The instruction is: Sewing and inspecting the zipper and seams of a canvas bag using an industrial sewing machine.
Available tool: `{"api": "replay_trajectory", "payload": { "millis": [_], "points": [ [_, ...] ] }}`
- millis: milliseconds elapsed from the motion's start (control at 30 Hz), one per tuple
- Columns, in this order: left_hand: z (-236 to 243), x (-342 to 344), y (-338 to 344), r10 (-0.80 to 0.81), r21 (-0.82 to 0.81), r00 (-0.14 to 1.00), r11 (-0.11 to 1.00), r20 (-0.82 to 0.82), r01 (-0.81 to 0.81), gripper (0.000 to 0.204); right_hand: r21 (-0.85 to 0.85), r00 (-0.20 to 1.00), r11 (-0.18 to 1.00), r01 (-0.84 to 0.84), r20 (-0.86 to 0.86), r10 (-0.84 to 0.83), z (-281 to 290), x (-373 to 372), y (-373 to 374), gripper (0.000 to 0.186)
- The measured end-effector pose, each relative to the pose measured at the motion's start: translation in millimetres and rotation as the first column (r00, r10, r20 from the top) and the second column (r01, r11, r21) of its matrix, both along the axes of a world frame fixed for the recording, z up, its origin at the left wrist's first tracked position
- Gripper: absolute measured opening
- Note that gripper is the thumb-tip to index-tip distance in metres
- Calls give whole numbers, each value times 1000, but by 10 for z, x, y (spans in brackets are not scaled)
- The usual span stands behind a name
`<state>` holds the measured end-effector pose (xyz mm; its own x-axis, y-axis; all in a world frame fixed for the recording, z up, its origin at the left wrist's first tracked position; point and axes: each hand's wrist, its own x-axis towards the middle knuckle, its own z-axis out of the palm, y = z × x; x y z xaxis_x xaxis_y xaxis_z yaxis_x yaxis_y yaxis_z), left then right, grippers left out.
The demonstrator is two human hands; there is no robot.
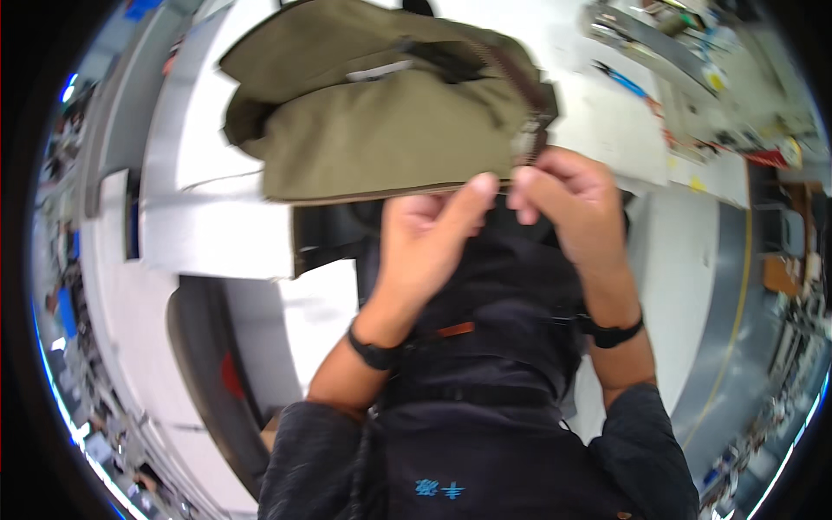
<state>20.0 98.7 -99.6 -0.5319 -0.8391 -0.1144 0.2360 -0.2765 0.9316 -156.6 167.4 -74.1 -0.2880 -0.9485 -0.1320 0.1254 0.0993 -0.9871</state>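
Observation:
An olive-green fabric bag with brown edging lies on the white table at its near edge. My left hand pinches the near edging, thumb on top and fingers curled beneath. Close beside it, my right hand grips the bag's near right corner between thumb and fingers. By that corner runs a zipper on dark brown tape, slightly blurred. A dark strap or flap and a small white label show on the bag's upper side. The fingers' undersides are hidden.
The white tabletop reaches left of the bag. At the far right are a blue-handled tool and a metal machine part among small items. A black apron covers my front, below the table edge.

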Motion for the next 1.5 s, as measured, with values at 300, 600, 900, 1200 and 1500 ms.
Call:
{"api": "replay_trajectory", "payload": {
  "millis": [300, 600, 900, 1200, 1500],
  "points": [
    [-58, -48, -27, -10, 50, 997, 999, -72, 14, 22, -49, 998, 998, 28, -57, -31, -51, 4, 3, 16],
    [6, 147, -21, -202, 28, 979, 979, 7, 202, 25, -65, 996, 995, 75, -49, -79, -3, 83, -13, 15],
    [179, 911, -99, 442, -836, 861, 547, 252, -36, 20, -16, 998, 998, 55, 3, -55, 26, 64, -23, 18],
    [-2, 926, -452, 701, -980, 686, 108, 193, 166, 34, 18, 981, 1000, 19, -195, -15, 10, -91, 241, 15],
    [-169, 846, -510, 680, -991, 720, 103, 136, 89, 29, -379, 563, 914, -147, -792, -239, 105, -405, 555, 22]
  ]
}}
